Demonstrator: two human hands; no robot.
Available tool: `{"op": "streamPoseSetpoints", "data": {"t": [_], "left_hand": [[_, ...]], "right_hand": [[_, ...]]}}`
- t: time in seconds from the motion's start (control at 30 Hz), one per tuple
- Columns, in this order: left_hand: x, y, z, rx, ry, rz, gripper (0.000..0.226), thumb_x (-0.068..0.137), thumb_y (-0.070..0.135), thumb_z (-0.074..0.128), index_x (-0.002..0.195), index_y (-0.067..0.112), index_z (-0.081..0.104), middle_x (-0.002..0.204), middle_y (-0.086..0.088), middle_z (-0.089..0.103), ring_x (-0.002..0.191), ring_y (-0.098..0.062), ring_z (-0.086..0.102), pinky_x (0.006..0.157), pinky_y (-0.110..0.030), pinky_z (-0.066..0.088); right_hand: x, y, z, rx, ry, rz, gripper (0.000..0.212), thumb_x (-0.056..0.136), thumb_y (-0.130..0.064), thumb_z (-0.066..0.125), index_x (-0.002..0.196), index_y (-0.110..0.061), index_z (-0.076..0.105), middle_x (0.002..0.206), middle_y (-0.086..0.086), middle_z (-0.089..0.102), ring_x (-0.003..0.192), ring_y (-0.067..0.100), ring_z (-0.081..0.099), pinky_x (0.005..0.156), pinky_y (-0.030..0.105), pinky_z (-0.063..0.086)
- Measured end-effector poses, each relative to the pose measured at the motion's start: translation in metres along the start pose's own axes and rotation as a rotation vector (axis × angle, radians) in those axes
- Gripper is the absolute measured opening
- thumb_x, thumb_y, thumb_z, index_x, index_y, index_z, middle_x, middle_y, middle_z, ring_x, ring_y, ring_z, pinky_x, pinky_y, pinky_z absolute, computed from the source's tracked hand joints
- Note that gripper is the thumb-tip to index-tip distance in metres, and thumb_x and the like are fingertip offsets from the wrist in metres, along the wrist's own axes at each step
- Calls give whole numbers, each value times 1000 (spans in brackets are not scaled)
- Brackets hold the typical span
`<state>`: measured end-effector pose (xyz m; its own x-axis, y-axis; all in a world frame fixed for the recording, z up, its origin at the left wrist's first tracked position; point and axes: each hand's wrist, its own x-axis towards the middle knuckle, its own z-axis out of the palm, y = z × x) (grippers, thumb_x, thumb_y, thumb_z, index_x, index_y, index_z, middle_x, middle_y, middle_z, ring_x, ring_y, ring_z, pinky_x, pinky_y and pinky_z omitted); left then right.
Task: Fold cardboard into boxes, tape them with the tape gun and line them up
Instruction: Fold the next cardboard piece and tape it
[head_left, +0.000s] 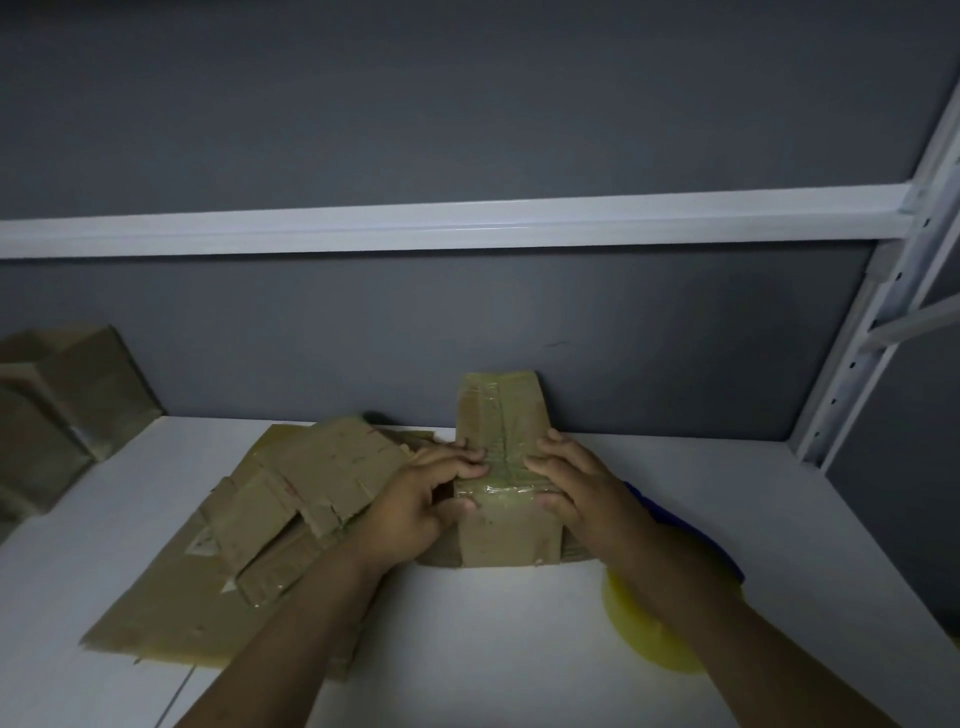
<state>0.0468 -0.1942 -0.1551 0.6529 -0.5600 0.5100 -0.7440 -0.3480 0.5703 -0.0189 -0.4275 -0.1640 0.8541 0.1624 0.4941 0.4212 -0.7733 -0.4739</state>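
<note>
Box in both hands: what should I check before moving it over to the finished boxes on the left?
1. Grip: left hand and right hand both hold the box: ok.
2. Tape over the top seam: ok.
3. Underside closed: cannot tell, hidden.
4. Tape gun near: ok, partly under the right forearm.
5. Space beside the finished boxes: ok, bare table shows there.

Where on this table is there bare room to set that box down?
The widest bare table is at right, between the tape gun and the shelf upright. Another lies near the edge, between the forearms. A narrow strip separates the folded boxes from the flattened cardboard. Crowded: around the box that left hand and right hand grip.
</note>
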Motion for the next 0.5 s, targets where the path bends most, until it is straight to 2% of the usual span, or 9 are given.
{"op": "streamPoseSetpoints", "data": {"t": [0.07,0.1,0.2,0.27,0.37,0.43,0.5], "left_hand": [[1,1,-4,-9,-47,3,49,80,38,65,123,14,64,131,13,56,130,-4,44,110,-16,29],[2,3,-4,5,-54,8,50,81,40,64,125,16,63,131,14,56,130,-2,44,110,-15,28],[0,24,12,84,-16,19,50,80,50,64,123,23,65,127,20,57,122,9,43,106,-9,25],[0,44,33,157,35,64,47,80,51,64,116,22,70,120,16,62,115,4,46,103,-7,26],[4,75,61,220,78,209,34,85,41,61,108,20,74,111,7,70,105,-7,52,96,-16,37],[11,93,70,209,41,339,28,89,34,59,108,19,74,110,5,71,101,-8,53,90,-17,38],[19,104,66,176,-29,391,32,91,36,57,115,19,70,113,3,70,102,-10,54,90,-19,39]], "right_hand": [[1,3,-7,74,-84,53,40,93,-16,59,133,-16,55,140,-16,34,135,-7,18,105,1,13],[1,6,-11,105,-116,80,40,94,-15,57,134,-18,53,140,-20,32,135,-9,18,104,-1,12],[-2,18,-30,174,-119,80,38,93,-10,58,131,-18,57,139,-16,42,134,-10,26,108,5,19],[-7,30,-51,160,-129,46,41,91,-5,60,129,-20,57,135,-16,48,131,-8,32,108,6,21],[-11,52,-78,-24,-124,-74,49,83,-3,64,128,-19,54,134,-9,52,134,3,34,111,13,26],[-15,68,-87,-123,-98,-108,53,76,9,65,125,-11,57,130,1,55,133,13,35,114,19,25],[-19,69,-92,-175,-57,-71,64,67,23,65,121,-9,59,126,2,56,131,22,39,113,29,30]]}}
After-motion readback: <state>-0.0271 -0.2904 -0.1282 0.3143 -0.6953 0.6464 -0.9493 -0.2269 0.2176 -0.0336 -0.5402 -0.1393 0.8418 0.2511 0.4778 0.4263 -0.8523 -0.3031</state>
